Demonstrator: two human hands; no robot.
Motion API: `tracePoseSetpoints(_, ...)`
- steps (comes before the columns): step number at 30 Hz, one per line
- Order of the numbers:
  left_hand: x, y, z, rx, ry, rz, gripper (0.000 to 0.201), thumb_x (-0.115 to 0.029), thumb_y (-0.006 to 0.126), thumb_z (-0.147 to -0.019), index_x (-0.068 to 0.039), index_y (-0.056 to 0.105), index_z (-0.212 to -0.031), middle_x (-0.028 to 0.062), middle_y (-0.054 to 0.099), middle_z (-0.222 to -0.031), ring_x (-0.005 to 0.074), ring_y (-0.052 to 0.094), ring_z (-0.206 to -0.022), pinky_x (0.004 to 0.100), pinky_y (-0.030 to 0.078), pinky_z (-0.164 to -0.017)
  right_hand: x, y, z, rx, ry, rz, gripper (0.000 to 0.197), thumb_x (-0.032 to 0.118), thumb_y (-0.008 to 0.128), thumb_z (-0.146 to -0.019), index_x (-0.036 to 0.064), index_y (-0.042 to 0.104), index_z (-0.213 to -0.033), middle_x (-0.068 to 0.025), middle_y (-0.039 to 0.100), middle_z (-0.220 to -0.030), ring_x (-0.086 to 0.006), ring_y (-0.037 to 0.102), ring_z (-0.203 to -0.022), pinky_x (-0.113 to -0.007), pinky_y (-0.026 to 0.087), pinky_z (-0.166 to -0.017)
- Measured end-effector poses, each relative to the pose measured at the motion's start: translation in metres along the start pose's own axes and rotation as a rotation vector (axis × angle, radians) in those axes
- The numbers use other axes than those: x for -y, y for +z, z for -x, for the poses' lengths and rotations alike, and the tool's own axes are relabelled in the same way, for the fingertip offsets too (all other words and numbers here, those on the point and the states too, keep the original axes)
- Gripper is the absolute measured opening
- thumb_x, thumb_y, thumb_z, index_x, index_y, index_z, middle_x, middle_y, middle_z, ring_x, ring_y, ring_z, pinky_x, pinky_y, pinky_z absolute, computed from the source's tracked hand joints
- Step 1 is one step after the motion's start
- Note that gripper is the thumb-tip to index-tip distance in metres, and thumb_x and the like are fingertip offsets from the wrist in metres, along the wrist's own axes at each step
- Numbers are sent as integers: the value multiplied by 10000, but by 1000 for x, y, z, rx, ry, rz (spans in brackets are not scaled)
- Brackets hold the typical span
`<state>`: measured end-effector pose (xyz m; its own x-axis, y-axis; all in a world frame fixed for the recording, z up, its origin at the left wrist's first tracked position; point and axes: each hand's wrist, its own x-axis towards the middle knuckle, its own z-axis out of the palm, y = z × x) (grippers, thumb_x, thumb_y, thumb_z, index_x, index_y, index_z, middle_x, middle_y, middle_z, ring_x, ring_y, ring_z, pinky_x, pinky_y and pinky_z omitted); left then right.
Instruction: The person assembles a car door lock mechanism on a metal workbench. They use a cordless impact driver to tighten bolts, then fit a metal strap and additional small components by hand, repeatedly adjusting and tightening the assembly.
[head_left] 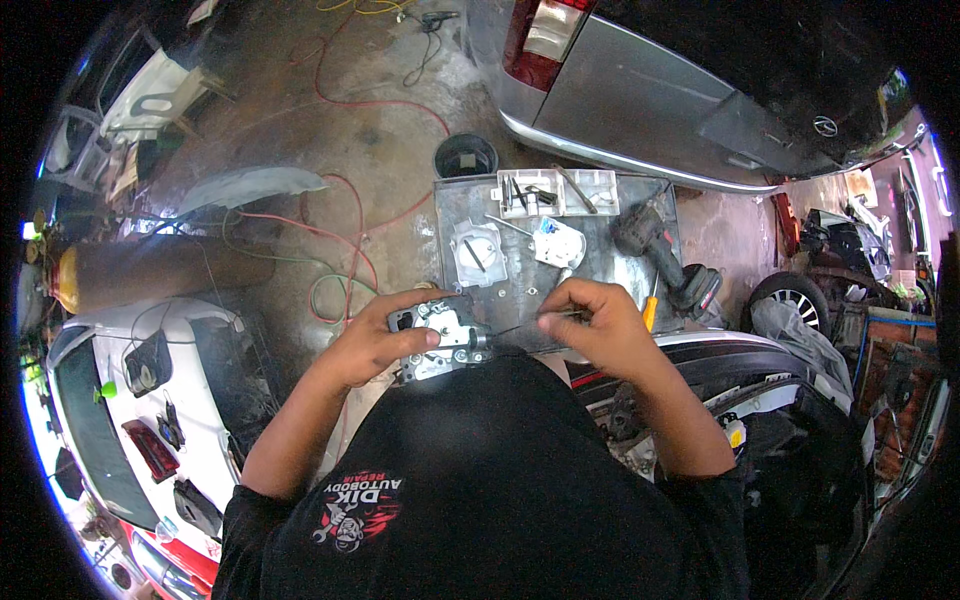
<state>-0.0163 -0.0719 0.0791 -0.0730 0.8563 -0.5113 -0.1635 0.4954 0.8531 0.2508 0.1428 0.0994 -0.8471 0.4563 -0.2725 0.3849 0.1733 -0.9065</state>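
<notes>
My left hand [375, 350] is closed around a car latch mechanism [450, 332], a silver metal and black plastic part held just in front of my dark shirt. My right hand [605, 325] is to its right, thumb and fingers pinched on a thin dark rod [515, 328]. The rod points left toward the latch; whether its tip touches cannot be made out. Beyond both hands is a grey work table [457, 215]. On it are a clear plastic dish [480, 255] with a dark stick in it and a white round container [558, 244]. A yellow screwdriver handle [651, 312] lies by my right wrist.
A cordless impact wrench [650, 240] rests at the table's right, and a compartment box [530, 193] with small tools at its far edge. Behind stand a black bucket [465, 157] and a grey car [640, 110]. Hoses [375, 103] cross the floor; a white car body [165, 370] is left.
</notes>
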Motion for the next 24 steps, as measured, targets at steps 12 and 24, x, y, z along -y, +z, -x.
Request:
tracePoseSetpoints(12,16,-7,3,8,50,99,689,-267,814,-883,34,644,-1479,147,733,-1343,234,676,-1216,367,505,-1087,-101,-9,-7,-299,159,520,187,119,707,-945,46,708,-1118,-231,771,-989,-441,752,-960,-502,581,-843)
tracePoseSetpoints(24,1,1,13,-62,-19,129,782,-343,836,-843,60,628,-1480,152,764,-1261,230,709,-1153,365,526,-1064,-141,15,-3,-389,296,733,289,200,772,-933,80,639,-1160,-201,760,-1007,-447,742,-948,-552,585,-838)
